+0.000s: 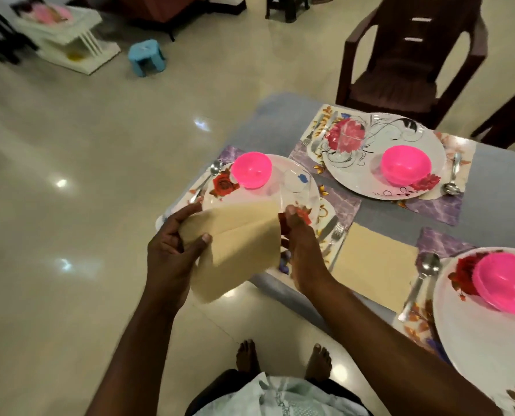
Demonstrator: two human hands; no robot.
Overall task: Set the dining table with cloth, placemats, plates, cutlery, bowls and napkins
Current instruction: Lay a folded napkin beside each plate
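A folded beige napkin (238, 250) hangs in the air off the table's near-left corner. My left hand (175, 244) grips its left side with thumb and curled fingers. My right hand (301, 244) pinches its right edge. Just behind the napkin lies a floral plate (280, 187) with a pink bowl (251, 170) and a clear glass on it. A second beige napkin (373, 268) lies flat on the blue-grey tablecloth (496, 205). Two more plates (406, 139) (484, 334) carry pink bowls (405, 165) (505, 283), with spoons and forks beside them on floral placemats.
A dark brown plastic chair (412, 58) stands at the table's far side. On the shiny tiled floor are a small blue stool (146, 57) and a white rack (67, 37) at the far left. My bare feet (283, 355) stand by the table edge.
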